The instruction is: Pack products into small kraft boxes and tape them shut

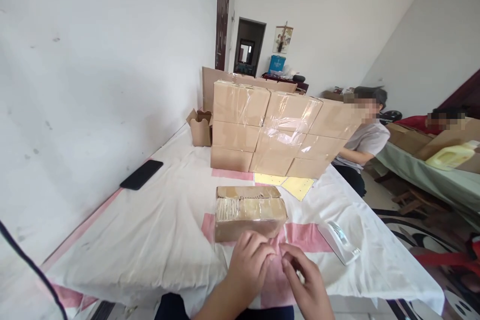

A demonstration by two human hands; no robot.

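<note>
A small brown cardboard box (245, 229), with clear tape over its scuffed top, lies on the table just beyond my hands. My left hand (250, 260) is closed near the box's front side, its fingertips pinched together. Beside it on the right, my right hand (305, 277) has thumb and forefinger brought together at about the same height. The fingertips face each other across a small gap; whatever they may pinch is too small or too clear to make out. A white tape dispenser (339, 244) rests to the right of my right hand.
Stacked taped cartons (279, 130) form a wall behind the box, with yellow patterned sheets (298, 187) at its foot. An open carton (201, 131) stands left of it. A black phone (141, 175) lies near the wall. A person (365, 137) sits beyond the table's right edge.
</note>
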